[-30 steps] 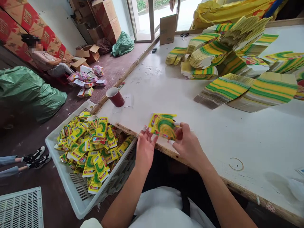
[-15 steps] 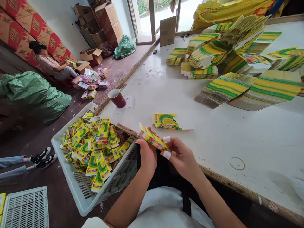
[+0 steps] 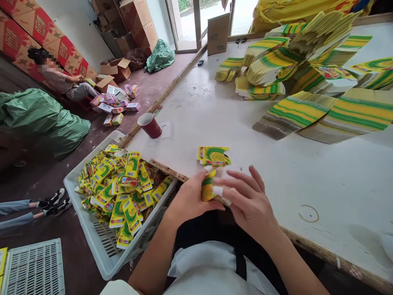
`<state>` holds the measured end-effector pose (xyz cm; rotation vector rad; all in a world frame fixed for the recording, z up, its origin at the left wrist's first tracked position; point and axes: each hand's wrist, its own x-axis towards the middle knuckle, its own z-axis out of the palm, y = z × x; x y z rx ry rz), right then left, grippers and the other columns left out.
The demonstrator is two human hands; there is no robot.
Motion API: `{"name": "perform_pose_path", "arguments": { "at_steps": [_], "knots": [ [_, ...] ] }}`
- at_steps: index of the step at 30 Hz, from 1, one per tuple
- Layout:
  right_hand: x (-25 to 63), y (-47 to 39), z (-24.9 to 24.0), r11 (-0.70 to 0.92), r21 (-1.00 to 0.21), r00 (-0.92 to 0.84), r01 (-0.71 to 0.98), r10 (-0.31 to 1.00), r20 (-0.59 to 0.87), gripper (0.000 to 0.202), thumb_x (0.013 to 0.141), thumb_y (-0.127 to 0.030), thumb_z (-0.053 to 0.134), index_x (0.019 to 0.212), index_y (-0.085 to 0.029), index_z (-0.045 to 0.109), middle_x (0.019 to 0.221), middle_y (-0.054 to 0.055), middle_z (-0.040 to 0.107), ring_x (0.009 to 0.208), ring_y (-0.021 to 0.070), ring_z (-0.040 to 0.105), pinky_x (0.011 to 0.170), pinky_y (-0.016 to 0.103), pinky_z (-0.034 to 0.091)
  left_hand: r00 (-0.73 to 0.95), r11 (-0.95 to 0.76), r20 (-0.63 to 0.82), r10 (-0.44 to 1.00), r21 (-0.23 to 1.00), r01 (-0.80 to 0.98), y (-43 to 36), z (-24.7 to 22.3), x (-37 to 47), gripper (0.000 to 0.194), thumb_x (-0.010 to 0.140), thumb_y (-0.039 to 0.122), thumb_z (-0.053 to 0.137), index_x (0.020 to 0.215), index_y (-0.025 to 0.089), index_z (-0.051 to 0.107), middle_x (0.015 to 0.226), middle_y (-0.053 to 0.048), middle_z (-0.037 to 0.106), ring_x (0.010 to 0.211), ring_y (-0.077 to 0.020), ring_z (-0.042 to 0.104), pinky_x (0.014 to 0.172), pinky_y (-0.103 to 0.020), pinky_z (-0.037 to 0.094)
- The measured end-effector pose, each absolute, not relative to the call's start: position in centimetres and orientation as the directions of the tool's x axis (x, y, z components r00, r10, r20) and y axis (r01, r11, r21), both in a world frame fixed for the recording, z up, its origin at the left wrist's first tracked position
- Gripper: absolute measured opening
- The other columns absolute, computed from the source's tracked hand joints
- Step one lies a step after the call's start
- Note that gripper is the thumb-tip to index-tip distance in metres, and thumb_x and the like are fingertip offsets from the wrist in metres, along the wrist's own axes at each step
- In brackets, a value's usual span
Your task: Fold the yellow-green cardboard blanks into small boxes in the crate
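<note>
My left hand [image 3: 190, 196] is closed round a small yellow and green carton [image 3: 207, 188], held above the table's front edge. White tape covers the tip of its thumb. At the carton's right end, my right hand [image 3: 250, 200] has its white-taped index finger against it, with the thumb partly hidden beneath; the other fingers are spread. Just beyond, a flat carton piece [image 3: 214, 155] of the same print lies on the table. To the left, a white plastic crate [image 3: 89, 241] holds many small yellow and green cartons [image 3: 132, 215].
Stacks of flat cartons [image 3: 294, 112] cover the far right of the white table [image 3: 196, 119]. A red mug [image 3: 151, 126] stands near its left edge. A person [image 3: 66, 80] sits at the far left by pink boxes [image 3: 116, 100]. Green sacks [image 3: 39, 123] lie on the floor.
My left hand has moved up and right, its fingers now wrapped round the carton. The right hand has shifted right and spread its outer fingers. The carton has been turned.
</note>
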<state>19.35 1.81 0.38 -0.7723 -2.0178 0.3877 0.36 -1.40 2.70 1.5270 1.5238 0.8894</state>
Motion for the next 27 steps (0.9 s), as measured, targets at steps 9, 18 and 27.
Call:
{"name": "perform_pose_path", "arguments": {
  "at_steps": [9,18,27],
  "knots": [
    [18.3,0.8,-0.4,-0.358,-0.897,-0.444,-0.260,0.869,-0.218,0.059,0.089,-0.059,0.057,0.138,-0.027,0.054,0.135,0.011,0.064,0.129,0.0324,0.057,0.103,0.050,0.052,-0.016,-0.063,0.084,0.996,0.851,0.522,-2.3,0.8,3.4,0.068,0.067,0.034,0.084,0.126,0.027,0.052,0.107,-0.008,0.070,0.096,-0.0294,0.069,0.083,-0.040,0.054],
    [18.5,0.7,-0.1,-0.215,-0.969,-0.494,-0.126,0.860,-0.126,0.075,0.083,-0.075,0.055,0.141,-0.028,0.054,0.136,0.009,0.064,0.133,0.0285,0.053,0.114,0.047,0.040,0.182,-0.267,0.195,0.964,0.720,0.641,-2.5,0.5,3.2,0.060,0.069,0.019,0.074,0.120,0.028,0.044,0.114,-0.007,0.066,0.090,-0.0252,0.070,0.076,-0.034,0.054],
    [19.7,0.0,-1.0,0.387,-0.879,-0.506,0.276,0.837,0.210,0.058,0.093,-0.014,0.043,0.149,-0.028,0.044,0.146,0.011,0.055,0.137,0.0263,0.051,0.110,0.044,0.047,0.203,-0.207,0.102,0.974,0.767,0.607,-2.1,-0.9,3.9,0.066,0.067,0.017,0.067,0.125,0.023,0.035,0.103,-0.008,0.062,0.088,-0.0272,0.065,0.070,-0.037,0.051]
  ]
}}
